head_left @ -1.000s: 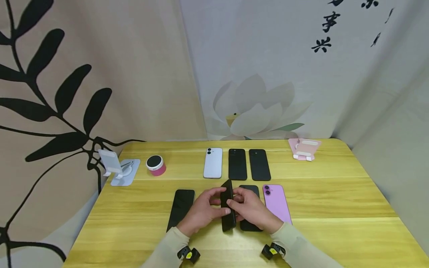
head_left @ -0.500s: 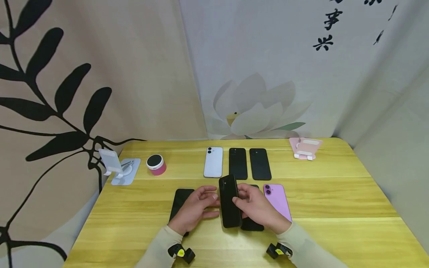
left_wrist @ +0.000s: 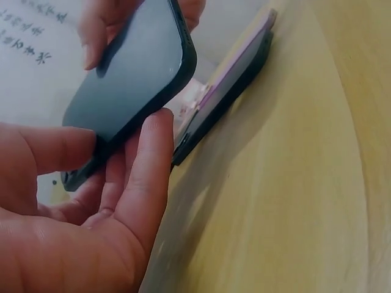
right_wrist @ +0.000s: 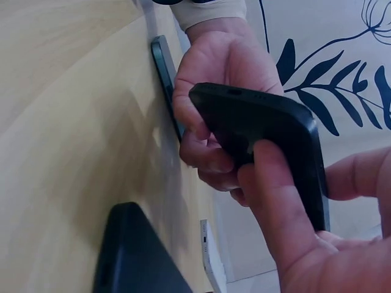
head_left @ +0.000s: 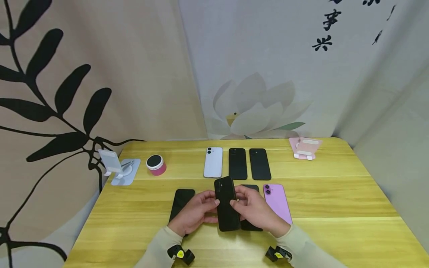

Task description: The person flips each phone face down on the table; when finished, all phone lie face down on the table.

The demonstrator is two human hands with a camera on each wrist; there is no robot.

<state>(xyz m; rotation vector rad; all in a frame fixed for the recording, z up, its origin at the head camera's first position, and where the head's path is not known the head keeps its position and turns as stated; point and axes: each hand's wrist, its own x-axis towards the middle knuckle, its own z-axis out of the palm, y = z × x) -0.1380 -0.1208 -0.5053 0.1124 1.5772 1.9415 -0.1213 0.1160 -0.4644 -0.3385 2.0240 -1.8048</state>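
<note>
A black smartphone (head_left: pixel 227 206) is raised over the table, its camera side toward the head view. My left hand (head_left: pixel 196 211) holds its left edge, thumb on the near face and fingers behind, as the left wrist view shows. On the opposite edge my right hand (head_left: pixel 255 206) grips it between thumb and fingers. Partly behind the left hand lies another black phone (head_left: pixel 181 203). Below the right hand a dark phone (head_left: pixel 251 225) is mostly covered, with a purple phone (head_left: pixel 277 201) lying just right of it.
Along the back lie a white phone (head_left: pixel 213 162) and two black phones, one in the middle (head_left: pixel 238 164) and one on the right (head_left: pixel 260 164). A pink-and-white round container (head_left: pixel 156 165) and a white phone stand (head_left: pixel 124 175) are at left; a pink stand (head_left: pixel 305 149) is back right.
The held phone has turned from edge-on to showing its camera side. My left hand came off it half a second ago and now holds its left edge again.
</note>
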